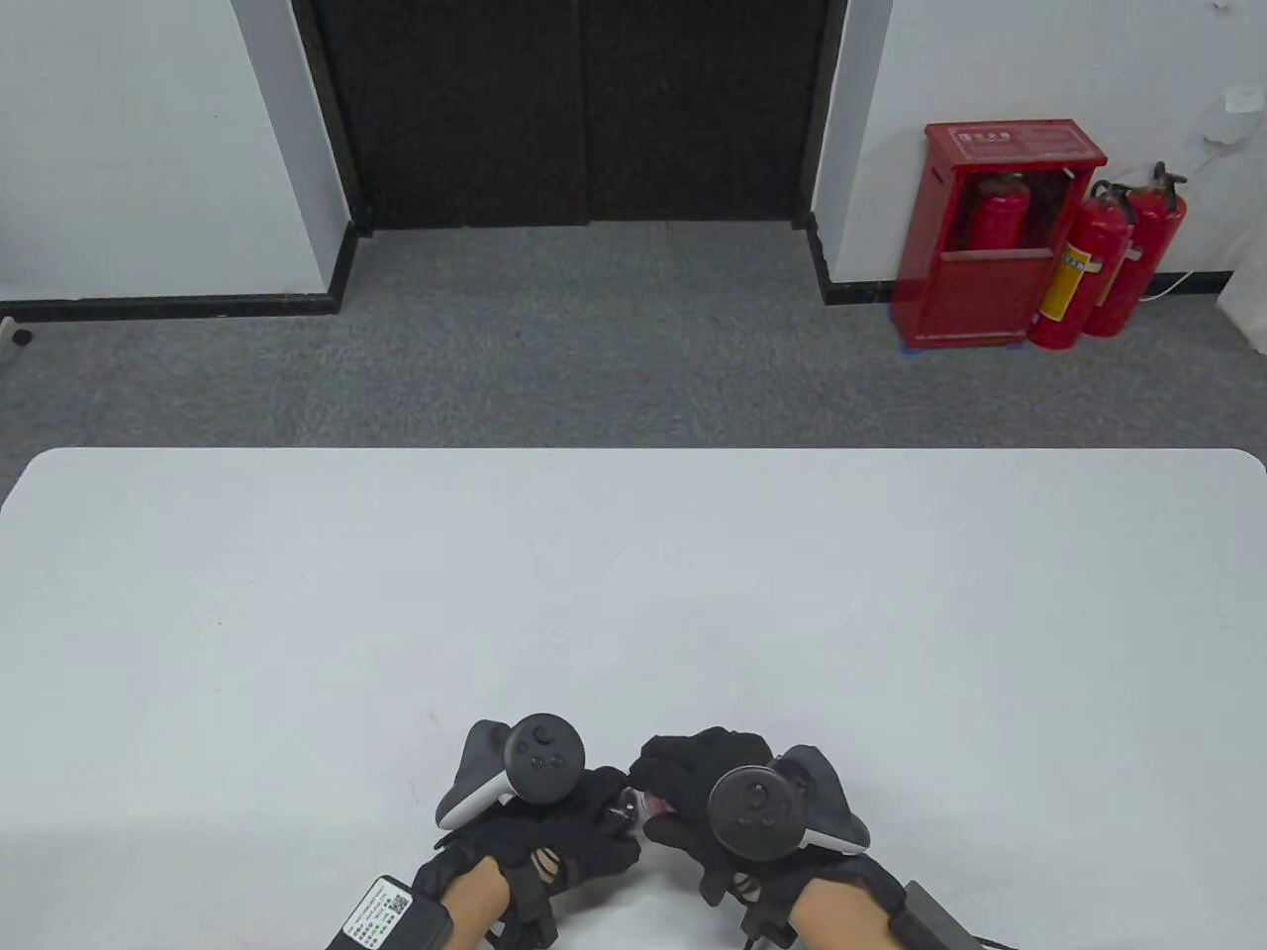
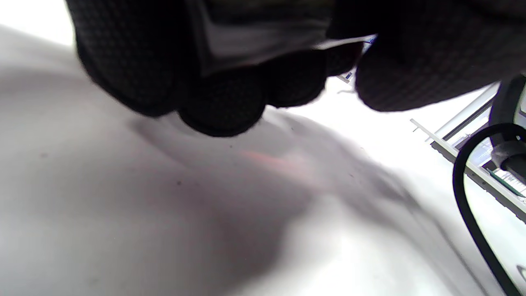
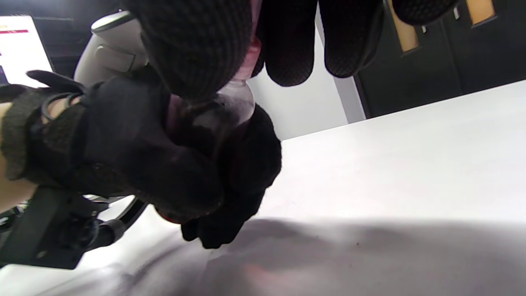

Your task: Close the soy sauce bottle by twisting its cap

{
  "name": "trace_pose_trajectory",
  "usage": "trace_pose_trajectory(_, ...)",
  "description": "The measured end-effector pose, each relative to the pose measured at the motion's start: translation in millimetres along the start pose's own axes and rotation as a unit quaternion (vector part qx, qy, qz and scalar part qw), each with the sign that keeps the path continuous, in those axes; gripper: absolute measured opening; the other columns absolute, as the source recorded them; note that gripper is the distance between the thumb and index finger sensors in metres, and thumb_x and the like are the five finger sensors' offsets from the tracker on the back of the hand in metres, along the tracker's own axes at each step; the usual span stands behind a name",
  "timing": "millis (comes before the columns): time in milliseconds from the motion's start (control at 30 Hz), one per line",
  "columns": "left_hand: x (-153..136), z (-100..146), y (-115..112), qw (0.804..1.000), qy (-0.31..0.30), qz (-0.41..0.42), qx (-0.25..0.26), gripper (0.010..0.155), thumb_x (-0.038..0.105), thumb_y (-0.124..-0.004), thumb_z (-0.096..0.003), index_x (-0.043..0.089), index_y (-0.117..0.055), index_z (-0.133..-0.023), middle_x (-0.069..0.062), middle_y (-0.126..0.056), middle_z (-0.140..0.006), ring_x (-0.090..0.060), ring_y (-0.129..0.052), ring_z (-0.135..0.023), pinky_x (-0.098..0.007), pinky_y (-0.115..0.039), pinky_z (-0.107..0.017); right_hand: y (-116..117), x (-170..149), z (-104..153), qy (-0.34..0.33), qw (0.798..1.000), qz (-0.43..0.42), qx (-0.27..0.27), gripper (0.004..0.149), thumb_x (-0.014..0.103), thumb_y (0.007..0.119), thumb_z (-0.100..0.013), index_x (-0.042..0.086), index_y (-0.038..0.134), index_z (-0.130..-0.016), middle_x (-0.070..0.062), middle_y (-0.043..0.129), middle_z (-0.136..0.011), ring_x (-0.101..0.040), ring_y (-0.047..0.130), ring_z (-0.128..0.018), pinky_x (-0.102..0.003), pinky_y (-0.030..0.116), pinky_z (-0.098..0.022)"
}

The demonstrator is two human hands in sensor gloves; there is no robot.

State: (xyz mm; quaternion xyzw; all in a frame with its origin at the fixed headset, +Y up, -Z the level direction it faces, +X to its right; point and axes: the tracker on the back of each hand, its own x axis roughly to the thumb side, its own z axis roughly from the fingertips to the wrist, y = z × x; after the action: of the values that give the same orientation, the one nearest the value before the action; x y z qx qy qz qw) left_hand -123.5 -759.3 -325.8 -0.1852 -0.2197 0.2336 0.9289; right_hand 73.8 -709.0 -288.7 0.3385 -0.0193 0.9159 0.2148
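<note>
Both hands work close together at the near edge of the white surface [image 1: 633,594], about midway along it. The left hand [image 1: 554,831] is wrapped around the body of the soy sauce bottle [image 3: 213,123], fingers clenched on it, holding it just above the surface. The right wrist view shows the bottle's clear neck and dark contents rising out of that grip. The right hand [image 1: 708,792] comes in from the other side, its fingers [image 3: 197,49] closed around the cap [image 3: 252,45], of which only a pinkish sliver shows between the glove fingers. In the table view the bottle is almost wholly hidden between the two gloves; only a small reddish patch shows where they meet.

The rest of the surface stretches away bare toward the far edge and both far corners, with wide room to the left and right of the hands. Beyond the far edge lies grey carpet, with red fire extinguishers [image 1: 1099,257] by the wall at the right
</note>
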Motion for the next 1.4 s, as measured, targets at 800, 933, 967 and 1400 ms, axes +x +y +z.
trace_pose_trajectory(800, 8, -2, 2, 0.999, -0.017, -0.047, 0.012, 0.051, 0.060, -0.096, -0.0386, 0.042, -0.082, -0.084, 0.017, -0.098, -0.073, -0.013, -0.111, -0.056, -0.040, -0.091, -0.041, 6, 4, -4, 0.111, 0.994, 0.003, -0.021, 0.058, 0.039, 0.067, -0.034, 0.007, 0.093, -0.074, -0.019, 0.099, -0.063, -0.041, 0.092, -0.047, -0.062, 0.072, -0.041)
trace_pose_trajectory(933, 10, -2, 2, 0.999, -0.020, -0.050, 0.010, 0.050, 0.061, -0.096, -0.0387, 0.042, -0.082, -0.083, 0.017, -0.098, -0.073, -0.013, -0.112, -0.055, -0.040, -0.091, -0.041, 5, 0, -3, 0.127, 0.992, -0.021, -0.015, 0.058, 0.039, 0.067, -0.034, 0.007, 0.093, -0.073, -0.019, 0.099, -0.061, -0.040, 0.092, -0.045, -0.062, 0.073, -0.039)
trace_pose_trajectory(967, 10, -2, 1, 0.999, -0.021, -0.050, 0.009, 0.050, 0.061, -0.096, -0.0387, 0.042, -0.082, -0.083, 0.016, -0.098, -0.072, -0.013, -0.112, -0.055, -0.040, -0.091, -0.041, 5, 0, -2, 0.133, 0.991, -0.024, -0.012, 0.057, 0.040, 0.067, -0.034, 0.007, 0.094, -0.073, -0.019, 0.099, -0.060, -0.040, 0.092, -0.044, -0.061, 0.073, -0.039)
trace_pose_trajectory(1400, 13, 3, 3, 0.997, -0.012, -0.073, 0.038, 0.054, 0.065, -0.093, -0.0374, 0.043, -0.080, -0.085, 0.018, -0.097, -0.074, -0.012, -0.111, -0.057, -0.038, -0.092, -0.042, 0, -6, 3, 0.121, 0.990, -0.063, -0.015, 0.055, 0.043, 0.075, -0.040, 0.013, 0.090, -0.083, -0.016, 0.097, -0.082, -0.045, 0.092, -0.064, -0.066, 0.070, -0.049)
